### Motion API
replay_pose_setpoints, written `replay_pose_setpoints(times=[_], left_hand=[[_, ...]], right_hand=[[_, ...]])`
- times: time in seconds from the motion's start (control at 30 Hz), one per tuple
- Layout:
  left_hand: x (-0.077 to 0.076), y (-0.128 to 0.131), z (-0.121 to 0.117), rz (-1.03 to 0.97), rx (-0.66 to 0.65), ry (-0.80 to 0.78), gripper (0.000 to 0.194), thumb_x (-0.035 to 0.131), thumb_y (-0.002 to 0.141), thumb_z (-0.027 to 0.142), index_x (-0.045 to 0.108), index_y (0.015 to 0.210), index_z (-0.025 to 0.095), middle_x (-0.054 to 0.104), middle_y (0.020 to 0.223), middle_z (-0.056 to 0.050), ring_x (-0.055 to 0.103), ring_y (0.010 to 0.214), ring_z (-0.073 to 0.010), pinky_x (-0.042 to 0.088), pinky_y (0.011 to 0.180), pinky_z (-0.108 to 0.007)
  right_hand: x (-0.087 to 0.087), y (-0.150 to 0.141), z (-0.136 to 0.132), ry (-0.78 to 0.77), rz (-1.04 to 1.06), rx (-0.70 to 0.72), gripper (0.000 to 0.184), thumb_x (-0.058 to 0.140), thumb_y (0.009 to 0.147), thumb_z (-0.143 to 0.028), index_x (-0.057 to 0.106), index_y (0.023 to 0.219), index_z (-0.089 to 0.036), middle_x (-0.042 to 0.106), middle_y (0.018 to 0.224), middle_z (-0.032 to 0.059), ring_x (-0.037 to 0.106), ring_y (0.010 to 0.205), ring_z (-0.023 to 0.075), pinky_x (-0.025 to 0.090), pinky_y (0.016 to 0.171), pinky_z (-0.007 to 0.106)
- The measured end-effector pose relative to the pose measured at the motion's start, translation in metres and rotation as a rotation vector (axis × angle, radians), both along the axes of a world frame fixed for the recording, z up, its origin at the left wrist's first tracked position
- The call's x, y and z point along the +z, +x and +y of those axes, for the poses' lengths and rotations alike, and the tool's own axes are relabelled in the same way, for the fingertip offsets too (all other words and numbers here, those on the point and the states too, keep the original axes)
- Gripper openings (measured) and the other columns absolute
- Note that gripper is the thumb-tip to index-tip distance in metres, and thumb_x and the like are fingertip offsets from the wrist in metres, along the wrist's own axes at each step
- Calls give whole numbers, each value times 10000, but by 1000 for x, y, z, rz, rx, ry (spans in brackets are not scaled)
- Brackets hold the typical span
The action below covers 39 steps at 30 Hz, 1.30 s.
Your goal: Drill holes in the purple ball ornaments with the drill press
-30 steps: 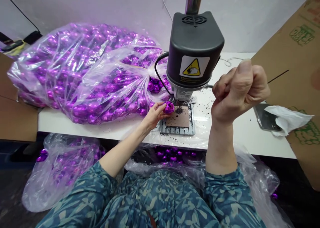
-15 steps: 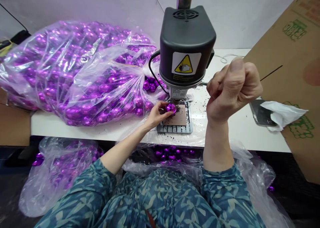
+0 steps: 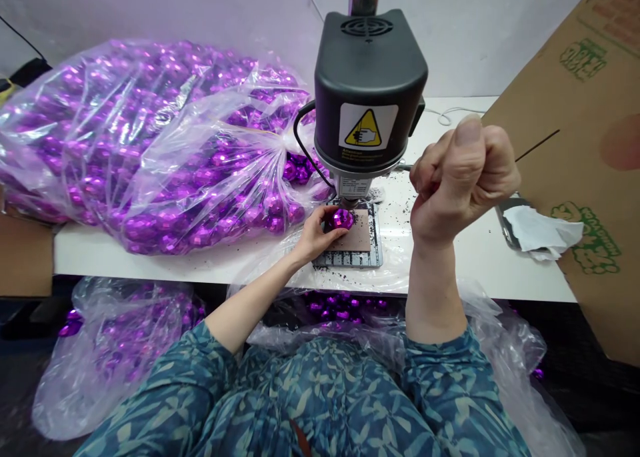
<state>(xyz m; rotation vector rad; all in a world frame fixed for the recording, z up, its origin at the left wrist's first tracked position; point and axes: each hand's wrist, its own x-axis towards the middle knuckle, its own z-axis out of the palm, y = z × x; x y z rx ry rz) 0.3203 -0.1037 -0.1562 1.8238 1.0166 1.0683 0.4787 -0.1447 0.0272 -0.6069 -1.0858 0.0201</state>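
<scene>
Nearest, at the bottom of the frame, the patterned sleeves (image 3: 453, 393) lead to two bare forearms. Right of centre, the right hand (image 3: 463, 187) is raised, fingers curled into a tight fist; a short metal rod (image 3: 403, 167) runs from the machine to its edge, but what lies inside the palm is hidden. Below the front edge of the white table (image 3: 495, 270), a clear bag (image 3: 115, 357) of purple balls fills the lower left. At the centre, the left hand (image 3: 315, 235) pinches a shiny purple ball (image 3: 342, 219) between thumb and fingers, the thumb on its near side. The ball sits at the fingertips, to the right of the palm and slightly higher in the frame; being round, it shows no long axis. The left hand is touching it, while the right is well apart, farther right. The ball is over the left part of a brown board (image 3: 361, 240), on a slotted base plate (image 3: 376, 257), just below the drill head (image 3: 370, 70); whether it touches the board cannot be told. Farther back, a large bag (image 3: 170, 150) of similar balls spans the upper left, before the pale wall (image 3: 475, 37).
</scene>
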Motion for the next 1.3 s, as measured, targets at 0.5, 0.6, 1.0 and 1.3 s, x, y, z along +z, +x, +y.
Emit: replay_pose_setpoints(times=[0.5,0.6,1.0,1.3], left_hand=[[-3,11,-12,13,-84,56,543,840,761,137,568,1227,194,696,1250,-102,694,1152,-247,570,1035,-439],[-4,11,-13,24,-58,71,569,851,751,131,565,1239,196,703,1230,-96,702,1132,-243,580,1018,-435],[-7,10,-12,14,-48,78,548,856,762,200,576,1233,202,695,1232,-105,691,1146,-256,565,1026,-448],[-3,10,-13,24,-45,104,518,851,771,216,584,1214,196,701,1193,-101,702,1097,-251,578,976,-426]], right_hand=[[-2,-2,-6,-83,-64,-103,463,504,967,-457,248,644,-244,269,479,-64,290,394,57,277,417,297],[-9,0,-7,-43,-44,-62,491,547,953,-438,237,630,-235,263,464,-67,280,375,55,233,403,291],[-37,3,1,182,-56,-82,490,537,923,-262,172,602,-200,218,446,-70,234,348,41,208,356,250],[-53,8,7,369,-163,-64,413,476,864,-93,169,604,-188,207,431,-86,220,314,25,210,333,226]])
